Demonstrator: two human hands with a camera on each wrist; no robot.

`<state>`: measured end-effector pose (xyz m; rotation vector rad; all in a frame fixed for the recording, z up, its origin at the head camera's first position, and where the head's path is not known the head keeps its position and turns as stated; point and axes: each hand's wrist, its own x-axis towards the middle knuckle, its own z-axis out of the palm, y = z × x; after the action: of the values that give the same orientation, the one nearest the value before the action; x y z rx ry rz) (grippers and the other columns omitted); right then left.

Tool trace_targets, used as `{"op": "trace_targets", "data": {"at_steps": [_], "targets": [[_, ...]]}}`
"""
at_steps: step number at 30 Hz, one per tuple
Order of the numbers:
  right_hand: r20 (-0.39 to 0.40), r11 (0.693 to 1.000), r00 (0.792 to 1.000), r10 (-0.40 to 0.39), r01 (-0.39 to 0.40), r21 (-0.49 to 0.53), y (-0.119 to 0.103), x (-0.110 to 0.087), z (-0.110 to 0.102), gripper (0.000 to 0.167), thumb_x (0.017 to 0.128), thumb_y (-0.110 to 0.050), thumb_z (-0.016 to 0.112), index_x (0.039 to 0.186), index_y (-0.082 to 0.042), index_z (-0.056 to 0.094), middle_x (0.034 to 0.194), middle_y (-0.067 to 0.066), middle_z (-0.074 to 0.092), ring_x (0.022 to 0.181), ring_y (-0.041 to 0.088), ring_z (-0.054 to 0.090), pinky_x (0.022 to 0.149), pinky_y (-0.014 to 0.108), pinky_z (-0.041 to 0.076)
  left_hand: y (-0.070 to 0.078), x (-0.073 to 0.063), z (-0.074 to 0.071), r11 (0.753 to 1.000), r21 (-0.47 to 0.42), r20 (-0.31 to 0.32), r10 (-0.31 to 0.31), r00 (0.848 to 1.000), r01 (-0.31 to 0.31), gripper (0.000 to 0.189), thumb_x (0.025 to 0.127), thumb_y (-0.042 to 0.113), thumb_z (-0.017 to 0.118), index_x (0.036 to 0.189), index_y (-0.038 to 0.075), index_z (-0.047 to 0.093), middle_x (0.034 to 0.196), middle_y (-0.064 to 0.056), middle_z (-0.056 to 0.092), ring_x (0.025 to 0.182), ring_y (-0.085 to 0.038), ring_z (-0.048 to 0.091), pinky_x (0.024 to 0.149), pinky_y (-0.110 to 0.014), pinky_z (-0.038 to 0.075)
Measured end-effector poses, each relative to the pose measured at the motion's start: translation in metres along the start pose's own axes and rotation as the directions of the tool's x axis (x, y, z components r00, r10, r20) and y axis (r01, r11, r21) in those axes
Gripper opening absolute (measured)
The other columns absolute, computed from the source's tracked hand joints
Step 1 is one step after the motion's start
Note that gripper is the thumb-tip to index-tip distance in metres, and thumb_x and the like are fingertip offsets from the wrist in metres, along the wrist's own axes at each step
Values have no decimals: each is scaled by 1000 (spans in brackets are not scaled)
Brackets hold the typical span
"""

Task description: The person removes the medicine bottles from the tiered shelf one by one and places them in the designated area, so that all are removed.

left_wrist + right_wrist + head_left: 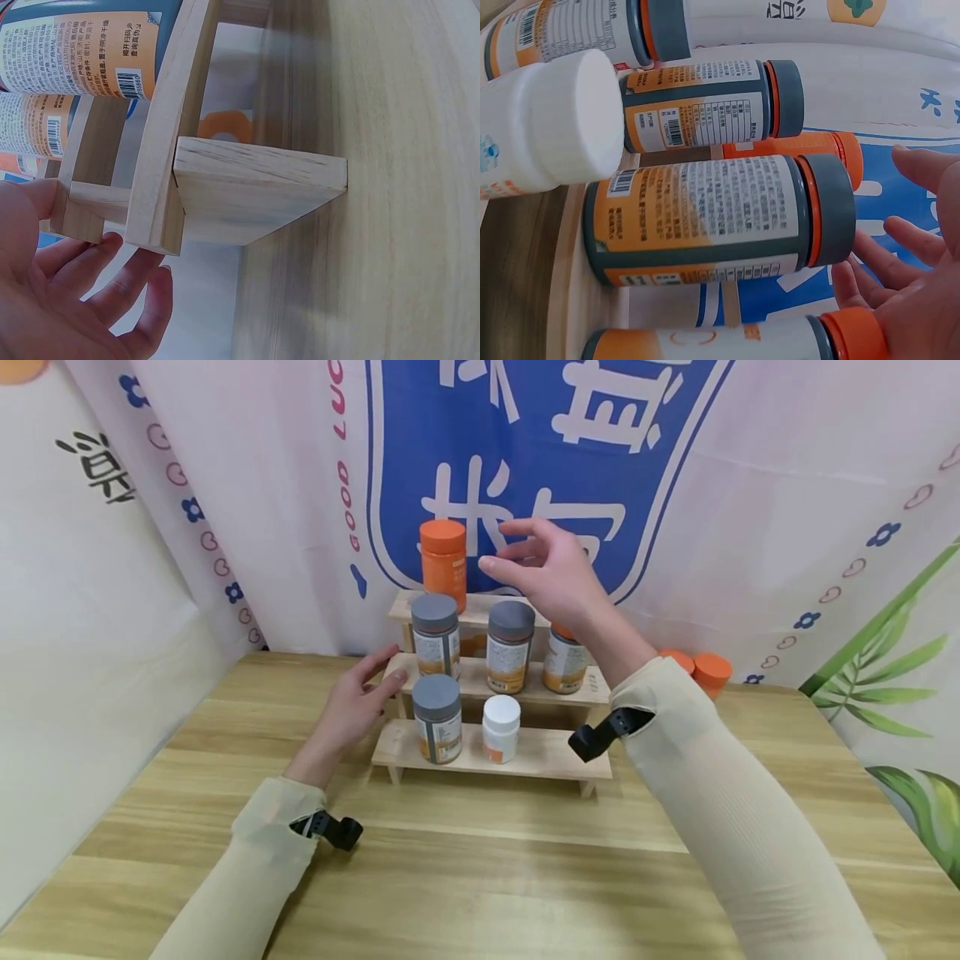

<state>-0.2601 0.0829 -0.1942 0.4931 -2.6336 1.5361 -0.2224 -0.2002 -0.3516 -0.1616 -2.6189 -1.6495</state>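
Observation:
A three-tier wooden rack (pixel 555 758) stands on the table. My left hand (pixel 347 714) holds its left end, thumb and fingers about the middle tier (pixel 154 176). On the top tier is an orange bottle (pixel 444 564); my right hand (pixel 558 572) hovers just to its right, fingers spread and holding nothing. The middle tier bears two grey-lidded jars, one on the left (pixel 436 639) and one in the centre (pixel 510 647), plus an orange-lidded jar (pixel 565 660) partly behind my right wrist. Below stand another grey-lidded jar (pixel 438 718) and a small white bottle (pixel 501 729).
Two orange lids (pixel 711 672) show behind my right forearm, beyond the rack's right side. A printed curtain (pixel 300 510) hangs at the back edge of the wooden table (pixel 450 877). A black wrist camera (pixel 600 735) juts from the right sleeve.

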Motion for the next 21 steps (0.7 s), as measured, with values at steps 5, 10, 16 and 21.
{"op": "trace_targets", "data": {"at_steps": [5, 10, 16, 21], "targets": [[18, 1000, 1000, -3, 3, 10, -4, 6, 3, 64, 100, -43, 74, 156, -24, 51, 145, 3, 66, 136, 18, 60, 116, 44, 49, 1, 0, 0, 1000, 5, 8, -8, 1000, 8, 63, 111, 42, 53, 167, 19, 35, 173, -13, 35, 141, -38, 51, 108, -48, 48], [36, 1000, 999, 5, -5, 11, -11, 13, 8, 66, 98, -44, 75, 156, -25, 51, 146, 1, 65, 136, 17, 60, 115, 43, 49, 2, 0, -4, 1000, 14, 6, -2, 1000, 2, 64, 111, 43, 53, 168, 19, 35, 173, -13, 35, 143, -36, 51, 106, -45, 48], [47, 1000, 999, 21, -22, 7, -15, 20, 11, 69, 97, -45, 77, 157, -26, 50, 145, 1, 65, 135, 18, 60, 114, 42, 50, 3, 0, -4, 1000, 14, 13, -5, 1000, 5, 64, 111, 43, 53, 168, 21, 34, 173, -13, 35, 142, -37, 52, 105, -45, 50], [55, 999, 997, 52, -52, 7, -15, 23, 14, 69, 96, -45, 78, 156, -27, 50, 145, 2, 65, 135, 19, 60, 117, 46, 47, 3, 0, -1, 1000, -2, 16, -1, 1000, 1, 63, 111, 42, 54, 168, 20, 35, 173, -13, 35, 151, -37, 45, 115, -53, 46]]}}
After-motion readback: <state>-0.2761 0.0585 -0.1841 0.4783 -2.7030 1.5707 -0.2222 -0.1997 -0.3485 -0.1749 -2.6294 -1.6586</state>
